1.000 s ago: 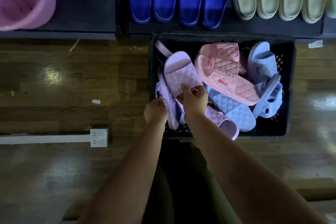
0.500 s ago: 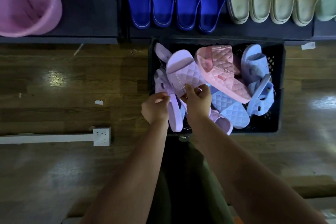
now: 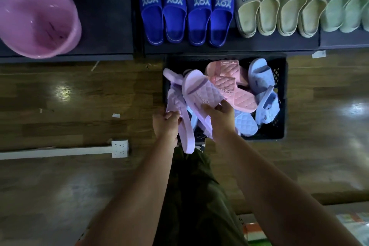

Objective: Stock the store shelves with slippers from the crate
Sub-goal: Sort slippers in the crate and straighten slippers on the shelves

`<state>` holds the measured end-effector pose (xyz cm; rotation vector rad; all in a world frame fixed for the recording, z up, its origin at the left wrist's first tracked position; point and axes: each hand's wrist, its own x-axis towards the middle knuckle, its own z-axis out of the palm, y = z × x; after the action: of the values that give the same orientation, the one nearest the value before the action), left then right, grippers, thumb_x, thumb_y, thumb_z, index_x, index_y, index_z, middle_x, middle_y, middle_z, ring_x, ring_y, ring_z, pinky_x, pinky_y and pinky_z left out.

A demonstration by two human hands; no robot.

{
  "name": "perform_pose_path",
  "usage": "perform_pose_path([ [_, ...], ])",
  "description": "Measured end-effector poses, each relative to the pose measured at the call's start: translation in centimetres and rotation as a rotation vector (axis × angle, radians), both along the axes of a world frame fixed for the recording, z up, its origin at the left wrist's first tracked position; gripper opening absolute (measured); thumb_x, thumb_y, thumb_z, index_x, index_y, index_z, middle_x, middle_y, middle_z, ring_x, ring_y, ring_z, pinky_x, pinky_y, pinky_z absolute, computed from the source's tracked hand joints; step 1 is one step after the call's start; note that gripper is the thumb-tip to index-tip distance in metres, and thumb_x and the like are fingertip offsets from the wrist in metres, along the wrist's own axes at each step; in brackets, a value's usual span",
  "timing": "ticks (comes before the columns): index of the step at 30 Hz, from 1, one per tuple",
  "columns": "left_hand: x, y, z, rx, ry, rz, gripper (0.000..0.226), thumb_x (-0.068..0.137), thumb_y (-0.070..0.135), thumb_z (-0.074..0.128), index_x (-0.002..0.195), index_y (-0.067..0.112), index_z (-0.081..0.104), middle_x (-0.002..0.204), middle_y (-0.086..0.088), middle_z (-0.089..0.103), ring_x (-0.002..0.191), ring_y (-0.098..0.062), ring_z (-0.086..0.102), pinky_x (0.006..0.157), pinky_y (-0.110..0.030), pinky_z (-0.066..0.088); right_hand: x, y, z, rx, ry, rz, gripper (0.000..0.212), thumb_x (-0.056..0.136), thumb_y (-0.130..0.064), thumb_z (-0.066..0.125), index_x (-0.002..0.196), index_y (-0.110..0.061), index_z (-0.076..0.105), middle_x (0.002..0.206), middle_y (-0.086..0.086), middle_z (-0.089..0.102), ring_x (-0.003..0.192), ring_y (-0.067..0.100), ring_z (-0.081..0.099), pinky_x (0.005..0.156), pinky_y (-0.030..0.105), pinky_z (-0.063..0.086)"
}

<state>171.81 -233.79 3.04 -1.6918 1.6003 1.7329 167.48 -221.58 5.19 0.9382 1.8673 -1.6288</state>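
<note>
Gripping edge-on slipper (image 3: 185,132), left hand (image 3: 166,124) flanks right hand (image 3: 220,119) holding quilted slipper (image 3: 201,90) beside pink slippers (image 3: 239,98) in crate (image 3: 280,118).

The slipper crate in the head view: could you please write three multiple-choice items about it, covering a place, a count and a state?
1. Where does the black crate stand? A on the wooden floor, before the shelf; B on the shelf; C on a table.
2. How many dark blue slippers stand on the shelf? A two; B six; C four.
3. What is the right hand doing? A hanging free; B gripping a lilac slipper; C lying flat on the floor.
Key: 1 A, floorboards show around the crate; 2 C, four stand side by side; 3 B, its fingers curl round the slipper.
</note>
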Motion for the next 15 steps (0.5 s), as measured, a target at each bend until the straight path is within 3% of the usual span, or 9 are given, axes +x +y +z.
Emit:
perform_pose_path([
  [5, -0.2, 0.0, 0.4, 0.038, 0.012, -0.096, 0.007, 0.082, 0.007, 0.063, 0.08, 0.013, 0.06, 0.093, -0.026, 0.065, 0.09, -0.04, 0.066, 0.079, -0.055, 0.053, -1.1, -0.2, 0.3, 0.051, -0.015, -0.028, 0.022, 0.081, -0.005, 0.067, 0.103, -0.007, 0.065, 0.077, -0.004, 0.07, 0.066, 0.006, 0.063, 0.058, 0.019, 0.046],
  [9, -0.4, 0.1, -0.5, 0.039, 0.015, -0.104, 0.015, 0.084, 0.007, 0.061, 0.097, 0.014, 0.065, 0.09, -0.013, 0.069, 0.086, -0.031, 0.068, 0.077, -0.052, 0.055, -0.9, -0.2, -0.8, 0.11, -0.042, -0.05, 0.02, 0.077, -0.008, 0.069, 0.097, -0.005, 0.065, 0.069, -0.003, 0.066, 0.058, 0.007, 0.058, 0.058, 0.02, 0.044],
  [13, -0.2, -0.7, -1.0, -0.017, -0.048, -0.067, 0.028, 0.087, 0.01, 0.056, 0.114, 0.015, 0.062, 0.088, -0.001, 0.068, 0.085, -0.024, 0.067, 0.08, -0.047, 0.056, -0.5, -0.1, -2.2, 0.24, -0.129, -0.107, 0.034, 0.076, -0.011, 0.071, 0.107, -0.003, 0.06, 0.086, 0.006, 0.066, 0.059, 0.009, 0.056, 0.041, 0.013, 0.04],
  [15, 0.1, -1.2, -1.6, -0.045, -0.062, -0.042, 0.038, 0.088, 0.011, 0.055, 0.124, 0.02, 0.056, 0.092, 0.002, 0.067, 0.089, -0.021, 0.066, 0.082, -0.046, 0.057, -0.4, 0.1, -3.3, 0.314, -0.186, -0.08, 0.035, 0.076, -0.017, 0.069, 0.107, -0.004, 0.06, 0.09, 0.011, 0.067, 0.064, 0.016, 0.057, 0.045, 0.015, 0.042],
])
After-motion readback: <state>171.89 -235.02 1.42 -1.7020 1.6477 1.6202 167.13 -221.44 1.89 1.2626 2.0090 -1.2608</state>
